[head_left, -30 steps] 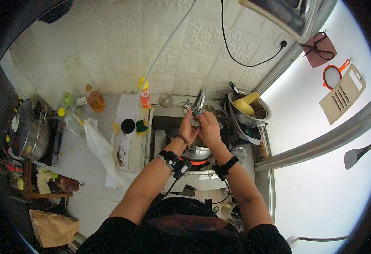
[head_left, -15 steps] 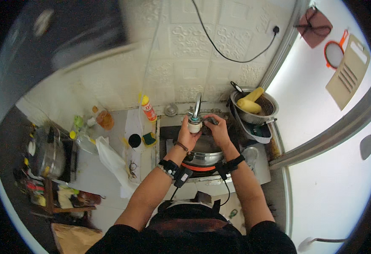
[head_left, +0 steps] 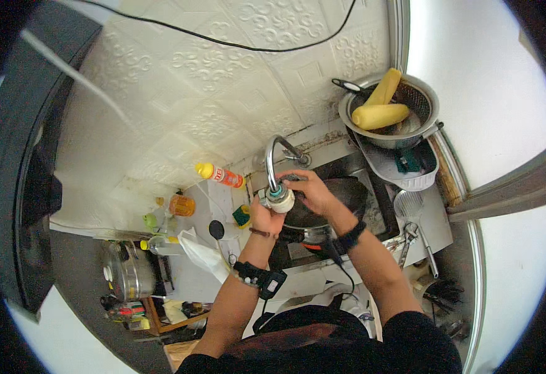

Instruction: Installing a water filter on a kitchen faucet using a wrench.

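A chrome tap (head_left: 270,159) curves over the sink, with a white tap filter (head_left: 281,200) on its outlet. My left hand (head_left: 264,218) wraps round the filter from the left. Close by on the right, my right hand (head_left: 314,192) is curled with its fingertips at the tap's outlet. Pinched in those fingers is a dark grey wad (head_left: 295,178) that looks like a steel-wool scrubber, mostly covered by the fingers. Below both hands a wide dark pan (head_left: 344,193) sits in the sink, partly hidden by my right hand and wrist.
A steel colander (head_left: 423,93) with peeled yellow vegetables (head_left: 380,116) stands right, over a grey basket (head_left: 421,181). A slotted turner (head_left: 410,206) lies below it. To the left are a red, yellow-capped bottle (head_left: 222,175), a sponge (head_left: 242,215) and a white bag (head_left: 201,249).
My head view has turned and moved closer to the sink. Both hands stay at the tap's outlet; the right fingers have shifted to behind the filter's upper edge.
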The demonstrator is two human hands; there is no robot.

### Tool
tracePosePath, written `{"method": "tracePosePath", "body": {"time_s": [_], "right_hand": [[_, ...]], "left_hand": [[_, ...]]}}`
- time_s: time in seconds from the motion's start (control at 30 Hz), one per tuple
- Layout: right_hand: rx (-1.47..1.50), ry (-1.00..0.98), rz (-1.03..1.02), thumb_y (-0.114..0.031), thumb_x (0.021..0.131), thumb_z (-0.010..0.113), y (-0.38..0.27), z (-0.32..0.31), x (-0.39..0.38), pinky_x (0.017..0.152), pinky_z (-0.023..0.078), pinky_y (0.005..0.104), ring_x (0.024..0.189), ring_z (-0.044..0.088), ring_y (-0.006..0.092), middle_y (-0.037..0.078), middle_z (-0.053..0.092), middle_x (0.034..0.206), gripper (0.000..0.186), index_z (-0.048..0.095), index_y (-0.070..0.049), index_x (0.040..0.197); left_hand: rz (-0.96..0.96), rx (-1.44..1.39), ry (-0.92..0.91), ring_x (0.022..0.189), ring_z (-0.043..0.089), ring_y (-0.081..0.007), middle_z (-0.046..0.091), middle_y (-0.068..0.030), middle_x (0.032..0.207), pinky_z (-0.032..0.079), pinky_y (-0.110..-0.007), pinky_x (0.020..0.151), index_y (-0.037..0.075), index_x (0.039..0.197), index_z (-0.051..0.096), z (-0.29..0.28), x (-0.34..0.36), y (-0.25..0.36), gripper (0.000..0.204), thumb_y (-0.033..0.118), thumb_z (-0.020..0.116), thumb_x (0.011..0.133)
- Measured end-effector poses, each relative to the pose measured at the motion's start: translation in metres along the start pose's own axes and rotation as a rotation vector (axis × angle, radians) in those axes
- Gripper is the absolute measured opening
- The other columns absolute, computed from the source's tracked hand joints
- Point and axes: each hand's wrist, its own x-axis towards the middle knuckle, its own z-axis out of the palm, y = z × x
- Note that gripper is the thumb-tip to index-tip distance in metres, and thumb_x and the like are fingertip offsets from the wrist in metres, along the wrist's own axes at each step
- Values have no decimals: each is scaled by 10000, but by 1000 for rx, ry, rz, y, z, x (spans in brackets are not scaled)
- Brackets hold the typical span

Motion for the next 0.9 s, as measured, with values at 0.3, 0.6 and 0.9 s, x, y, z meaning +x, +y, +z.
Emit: {"method": "tracePosePath", "body": {"time_s": [0.3, 0.6, 0.9], "right_hand": [[314, 74, 42, -100, 866, 564, 10, -10, 6, 776, 473, 288, 849, 581, 145, 79, 617, 933, 179, 594, 16, 1000], [237, -96, 265, -421, 928, 435, 6, -17, 42, 702, 462, 249, 734, 560, 106, 35, 619, 783, 438, 621, -38, 827], [-334, 687, -475, -218, 938, 402, 61, 23, 1, 666, 458, 348, 652, 587, 272, 153, 585, 689, 304, 590, 21, 935]], "left_hand": [[206, 210, 376, 1028, 549, -198, 572, -44, 1126, 447, -357, 899, 101, 1202, 478, 71, -7, -32, 437, 439, 391, 939], [182, 112, 474, 1028, 544, -256, 583, -48, 1098, 407, -409, 921, 118, 1133, 526, 81, 10, -29, 449, 454, 346, 895], [205, 213, 565, 975, 564, -238, 593, -113, 1022, 454, -370, 871, 53, 1052, 546, 62, 13, -17, 393, 381, 403, 890]]}}
